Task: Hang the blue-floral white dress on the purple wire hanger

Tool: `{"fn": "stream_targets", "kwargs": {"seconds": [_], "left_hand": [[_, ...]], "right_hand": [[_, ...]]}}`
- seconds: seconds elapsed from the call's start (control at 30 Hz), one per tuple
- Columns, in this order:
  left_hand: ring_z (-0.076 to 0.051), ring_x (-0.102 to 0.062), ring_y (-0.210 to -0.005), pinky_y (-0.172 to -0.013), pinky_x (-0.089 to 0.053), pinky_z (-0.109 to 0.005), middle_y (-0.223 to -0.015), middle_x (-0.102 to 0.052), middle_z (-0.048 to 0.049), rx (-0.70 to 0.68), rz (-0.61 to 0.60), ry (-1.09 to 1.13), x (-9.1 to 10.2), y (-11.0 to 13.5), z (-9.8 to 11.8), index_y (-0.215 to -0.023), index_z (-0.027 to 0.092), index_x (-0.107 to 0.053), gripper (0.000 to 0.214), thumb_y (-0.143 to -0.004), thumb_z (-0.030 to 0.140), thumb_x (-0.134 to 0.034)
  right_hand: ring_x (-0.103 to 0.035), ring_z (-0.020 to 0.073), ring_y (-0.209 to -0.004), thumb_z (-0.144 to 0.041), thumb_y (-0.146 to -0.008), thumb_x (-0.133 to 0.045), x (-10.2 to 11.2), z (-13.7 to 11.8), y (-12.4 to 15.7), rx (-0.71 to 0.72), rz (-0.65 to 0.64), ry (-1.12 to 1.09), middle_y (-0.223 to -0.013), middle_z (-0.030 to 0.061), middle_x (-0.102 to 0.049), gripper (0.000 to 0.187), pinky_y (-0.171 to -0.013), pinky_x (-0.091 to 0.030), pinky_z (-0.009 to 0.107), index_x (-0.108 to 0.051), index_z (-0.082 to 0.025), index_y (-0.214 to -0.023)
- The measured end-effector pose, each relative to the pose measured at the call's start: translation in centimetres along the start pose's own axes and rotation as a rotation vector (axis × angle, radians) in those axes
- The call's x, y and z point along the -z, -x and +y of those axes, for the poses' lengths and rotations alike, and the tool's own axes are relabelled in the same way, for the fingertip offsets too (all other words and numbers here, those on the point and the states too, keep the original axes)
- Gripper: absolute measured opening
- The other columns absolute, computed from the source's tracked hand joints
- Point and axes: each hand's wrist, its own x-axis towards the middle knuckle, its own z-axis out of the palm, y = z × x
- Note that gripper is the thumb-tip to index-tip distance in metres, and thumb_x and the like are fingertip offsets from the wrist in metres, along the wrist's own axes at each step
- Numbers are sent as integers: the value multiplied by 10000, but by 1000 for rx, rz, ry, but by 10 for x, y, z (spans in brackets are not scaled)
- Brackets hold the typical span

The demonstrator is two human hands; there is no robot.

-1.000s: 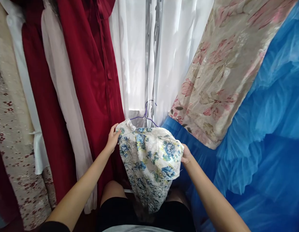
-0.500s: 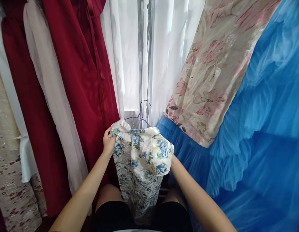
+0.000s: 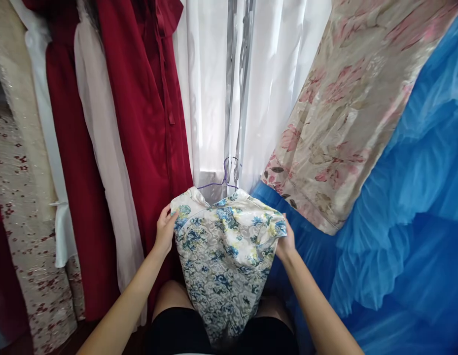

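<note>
while left hand [image 3: 165, 230] and right hand [image 3: 287, 243] grip it, the garment [image 3: 223, 261] hangs lengthwise, neck-up.

The person wears plain black shorts [image 3: 177, 330], ending on the thighs; below, the legs [image 3: 173, 295] are bare. A narrow pale strip of cloth [image 3: 192, 353] shows at the waist. Left hand [image 3: 165, 231], right hand [image 3: 287, 242] and forearms [image 3: 312, 291] are bare.

The garment [image 3: 225, 256] has blue flowers on white; the hanger [image 3: 225, 182] is purple.

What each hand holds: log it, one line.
Left hand: white blue-flowered fabric garment, one upper side | Right hand: opposite upper side | Thin purple hanger: hook above neckline
</note>
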Motion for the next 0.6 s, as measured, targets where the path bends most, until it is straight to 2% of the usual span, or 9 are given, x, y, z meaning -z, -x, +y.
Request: {"fn": "stream_targets", "kwargs": {"seconds": [0.07, 0.17, 0.27, 0.37, 0.47, 0.6], "left_hand": [[-252, -696, -1030, -882, -558, -358, -1130, -728, -118, -64, 38, -25, 3, -4, 3, -1219, 161, -617, 477, -871, 487, -643], [-239, -681, -1035, -890, -549, -343, -1116, -729, -104, -201, 147, -90, 7, -14, 6, -1125, 151, -667, 416, -912, 499, -585], [-234, -695, -940, -862, -553, -348, -1007, -742, -99, -293, 215, -199, 14, -24, 8, -1038, 141, -697, 385, -904, 489, -602], [-223, -695, -829, -790, -561, -335, -892, -732, -78, -360, 211, -334, 20, -27, 15, -942, 155, -681, 327, -895, 472, -614], [-197, -662, -753, -729, -544, -304, -802, -680, -38, -474, 255, -498, 24, -26, 27, -869, 186, -629, 261, -914, 440, -591], [-196, -631, -781, -766, -522, -314, -833, -642, -35, -588, 288, -671, 26, -26, 37, -914, 201, -612, 200, -957, 381, -536]], "right_hand": [[-716, 296, -926, -712, -983, -207, 14, 1, 3, -38, 13, -113, -942, 135, -748, 764, -759, -563, 378, -726, -153, -983], [-699, 287, -799, -778, -875, -460, 24, 4, 8, -33, 67, -118, -796, 82, -750, 647, -695, -538, 356, -712, -184, -826], [-664, 279, -723, -820, -830, -481, 20, 14, 15, -26, 113, -67, -715, 81, -730, 675, -646, -519, 353, -687, -186, -725], [-677, 290, -716, -845, -827, -437, 10, 27, 21, -100, 128, -196, -714, 93, -735, 707, -602, -521, 356, -703, -192, -770], [-715, 312, -786, -819, -845, -441, 3, 33, 25, -142, 117, -326, -793, 101, -762, 681, -629, -545, 371, -726, -203, -903], [-737, 332, -870, -777, -844, -481, -2, 28, 25, -174, 90, -446, -880, 106, -776, 664, -715, -579, 422, -715, -212, -1103]]}}
